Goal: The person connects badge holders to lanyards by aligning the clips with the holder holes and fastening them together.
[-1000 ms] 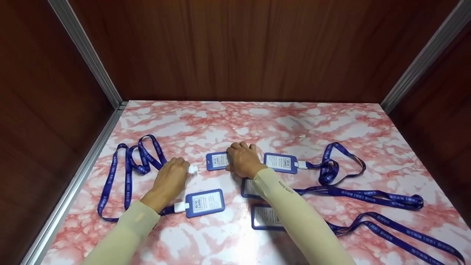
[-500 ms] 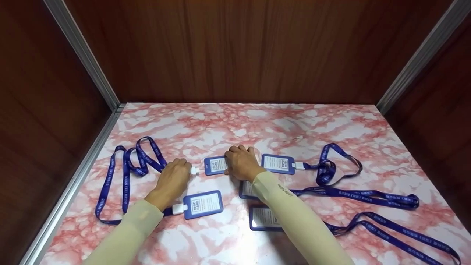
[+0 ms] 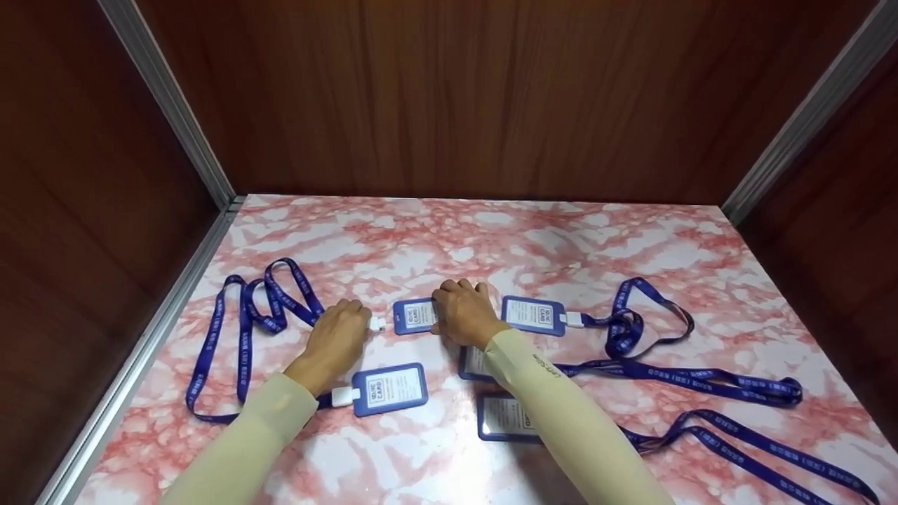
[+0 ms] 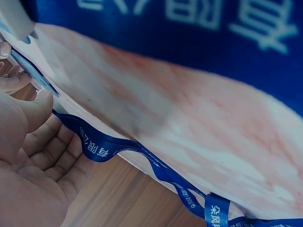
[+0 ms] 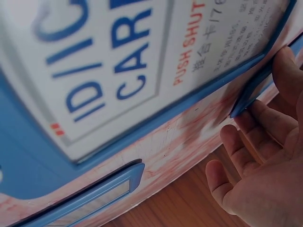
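Blue card holder (image 3: 414,315) lies flat; white label up.

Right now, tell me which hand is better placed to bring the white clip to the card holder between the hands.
Left. The left hand already pinches the white clip, just short of the card holder. The right hand lies on that holder's far end, steadying it.

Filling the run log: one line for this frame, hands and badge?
left hand: pinches white clip | right hand: rests on card holder | clip and holder: apart
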A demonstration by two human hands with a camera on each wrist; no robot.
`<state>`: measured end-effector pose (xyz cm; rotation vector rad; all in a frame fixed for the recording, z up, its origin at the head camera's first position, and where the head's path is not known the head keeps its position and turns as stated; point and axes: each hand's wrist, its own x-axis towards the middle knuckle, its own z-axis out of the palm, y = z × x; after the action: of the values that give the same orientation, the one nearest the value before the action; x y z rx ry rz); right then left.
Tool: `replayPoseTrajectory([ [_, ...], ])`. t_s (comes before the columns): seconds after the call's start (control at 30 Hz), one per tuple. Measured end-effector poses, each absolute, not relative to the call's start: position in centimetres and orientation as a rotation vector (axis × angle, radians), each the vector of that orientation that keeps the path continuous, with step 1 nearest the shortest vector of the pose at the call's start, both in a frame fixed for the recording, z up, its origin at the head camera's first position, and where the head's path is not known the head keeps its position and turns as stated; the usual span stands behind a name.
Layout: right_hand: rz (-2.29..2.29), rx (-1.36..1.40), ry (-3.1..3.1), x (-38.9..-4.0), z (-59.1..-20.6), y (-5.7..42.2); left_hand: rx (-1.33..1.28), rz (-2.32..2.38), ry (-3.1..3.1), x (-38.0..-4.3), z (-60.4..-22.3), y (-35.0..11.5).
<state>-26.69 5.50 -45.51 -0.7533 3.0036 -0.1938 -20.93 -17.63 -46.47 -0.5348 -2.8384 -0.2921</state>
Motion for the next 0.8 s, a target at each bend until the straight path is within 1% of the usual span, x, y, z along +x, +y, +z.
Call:
replayPoseTrajectory([
  [0.8,-0.204,-0.767,3.018,-26.61,-45.6,5.49,-0.531,-0.253,-2.841,-21.38,-46.42,-17.06],
])
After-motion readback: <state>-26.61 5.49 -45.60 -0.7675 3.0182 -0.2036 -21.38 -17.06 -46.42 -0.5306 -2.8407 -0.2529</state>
